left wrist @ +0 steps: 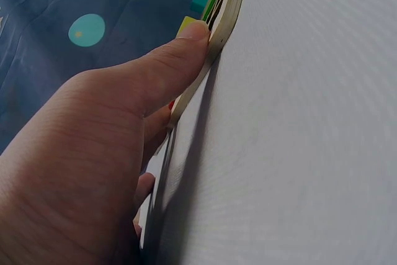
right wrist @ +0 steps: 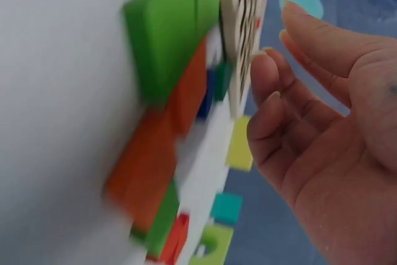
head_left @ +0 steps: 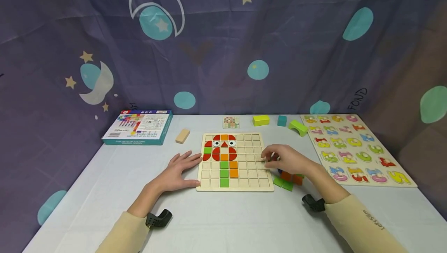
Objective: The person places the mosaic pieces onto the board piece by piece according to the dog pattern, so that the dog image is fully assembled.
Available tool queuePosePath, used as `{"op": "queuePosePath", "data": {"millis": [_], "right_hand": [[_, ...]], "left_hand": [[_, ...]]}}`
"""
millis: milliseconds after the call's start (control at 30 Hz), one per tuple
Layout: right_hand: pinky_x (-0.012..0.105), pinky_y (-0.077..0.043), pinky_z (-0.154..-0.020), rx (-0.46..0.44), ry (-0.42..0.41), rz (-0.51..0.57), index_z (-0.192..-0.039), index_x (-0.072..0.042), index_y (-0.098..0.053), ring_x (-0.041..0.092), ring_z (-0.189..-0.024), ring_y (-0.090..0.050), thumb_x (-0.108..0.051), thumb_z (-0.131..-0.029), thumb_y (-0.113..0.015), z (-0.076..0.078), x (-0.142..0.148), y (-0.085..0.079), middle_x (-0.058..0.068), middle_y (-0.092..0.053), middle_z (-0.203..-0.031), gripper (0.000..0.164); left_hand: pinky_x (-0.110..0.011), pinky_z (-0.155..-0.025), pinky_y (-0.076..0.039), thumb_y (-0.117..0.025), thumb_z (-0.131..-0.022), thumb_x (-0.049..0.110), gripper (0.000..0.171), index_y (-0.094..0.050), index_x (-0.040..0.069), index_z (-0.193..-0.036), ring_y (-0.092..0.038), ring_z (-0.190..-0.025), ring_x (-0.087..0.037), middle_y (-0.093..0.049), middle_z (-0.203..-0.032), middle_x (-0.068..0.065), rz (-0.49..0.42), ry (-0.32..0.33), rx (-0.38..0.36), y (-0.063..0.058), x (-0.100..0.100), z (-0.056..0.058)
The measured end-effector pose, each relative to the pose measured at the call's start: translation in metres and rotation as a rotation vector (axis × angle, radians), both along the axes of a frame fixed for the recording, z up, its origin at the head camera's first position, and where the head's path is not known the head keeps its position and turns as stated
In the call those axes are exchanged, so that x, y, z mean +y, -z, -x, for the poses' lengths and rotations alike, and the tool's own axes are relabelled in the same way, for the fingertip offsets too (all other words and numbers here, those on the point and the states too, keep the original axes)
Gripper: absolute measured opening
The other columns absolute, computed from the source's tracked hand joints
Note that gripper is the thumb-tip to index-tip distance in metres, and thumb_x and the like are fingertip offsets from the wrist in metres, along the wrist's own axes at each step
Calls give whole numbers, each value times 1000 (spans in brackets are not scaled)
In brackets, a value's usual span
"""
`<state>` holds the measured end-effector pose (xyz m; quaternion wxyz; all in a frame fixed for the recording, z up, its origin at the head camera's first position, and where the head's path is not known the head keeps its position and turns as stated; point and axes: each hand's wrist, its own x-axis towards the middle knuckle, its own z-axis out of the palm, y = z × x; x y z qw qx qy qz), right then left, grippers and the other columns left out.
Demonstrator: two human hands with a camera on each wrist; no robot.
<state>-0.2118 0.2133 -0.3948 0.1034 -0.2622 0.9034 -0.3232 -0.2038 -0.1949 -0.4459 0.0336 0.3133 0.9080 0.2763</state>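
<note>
A wooden grid board (head_left: 248,183) lies on the table with red, orange and green pieces set in its left half, along with two eye pieces. My left hand (head_left: 179,172) rests at its left side with spread fingers, the fingertips and thumb right at the edge. Over the right edge hovers my right hand (head_left: 288,160), fingers loosely bent; no piece shows between thumb and fingers (right wrist: 291,10). Below that hand is a pile of loose pieces, among them a green square (head_left: 288,186) and an orange square (head_left: 298,179); the hand partly covers the pile.
Behind the board stand a small pattern card (head_left: 231,122), a yellow block (head_left: 261,120), a teal cube (head_left: 282,120) and a green arch (head_left: 298,127). A plain wooden block (head_left: 182,136) and a flat box (head_left: 139,129) are at left. The number puzzle (head_left: 352,148) lies right.
</note>
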Motion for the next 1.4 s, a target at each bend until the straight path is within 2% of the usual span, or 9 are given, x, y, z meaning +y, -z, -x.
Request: {"op": "queuePosePath", "data": {"millis": [200, 433, 667, 967, 1167, 1400], "right_hand": [[29, -51, -69, 14, 50, -52, -110, -5, -69, 18, -82, -56, -11, -90, -77, -5, 25, -1, -2, -62, -94, 21], [31, -51, -76, -43, 100, -123, -108, -5, -71, 18, -85, -53, -15, -88, -79, -12, 44, 1, -2, -64, -96, 24], [31, -50, -72, -78, 106, -171, -106, -6, -71, 18, -81, -52, -19, -85, -83, -20, 52, 0, -2, -62, -92, 28], [35, -53, -79, -59, 117, -215, -103, -9, -72, 19, -86, -53, -18, -82, -86, -26, 62, 1, 0, -60, -98, 27], [32, -51, -74, -54, 112, -202, -103, -6, -70, 20, -85, -51, -17, -81, -87, -29, 66, -1, 1, -57, -95, 30], [33, -52, -76, -52, 84, -182, -108, -3, -70, 20, -85, -52, -14, -82, -85, -29, 66, -1, -1, -59, -97, 32]], "left_hand": [[-62, -118, -6, -78, -84, 49, 83, -49, 10, -151, -21, -150, -36, -42, -157, -4, 3, -5, 1, 2, 0, 0], [-61, -118, -6, -78, -84, 49, 82, -49, 10, -151, -21, -150, -35, -42, -158, -3, 14, -6, 9, 3, 0, 0], [-61, -118, -6, -78, -84, 50, 82, -49, 11, -151, -20, -150, -35, -42, -158, -3, 13, -10, 4, 4, -1, -1], [-60, -118, -6, -78, -84, 49, 83, -49, 11, -151, -20, -150, -35, -41, -158, -4, 6, -3, 4, 4, 0, 0], [-61, -118, -6, -78, -84, 49, 83, -48, 11, -152, -20, -150, -36, -41, -158, -5, 2, -1, 9, 3, -1, 1], [-61, -118, -5, -78, -84, 50, 83, -48, 11, -152, -20, -150, -36, -41, -158, -5, 1, -4, 4, 2, -1, 1]]}}
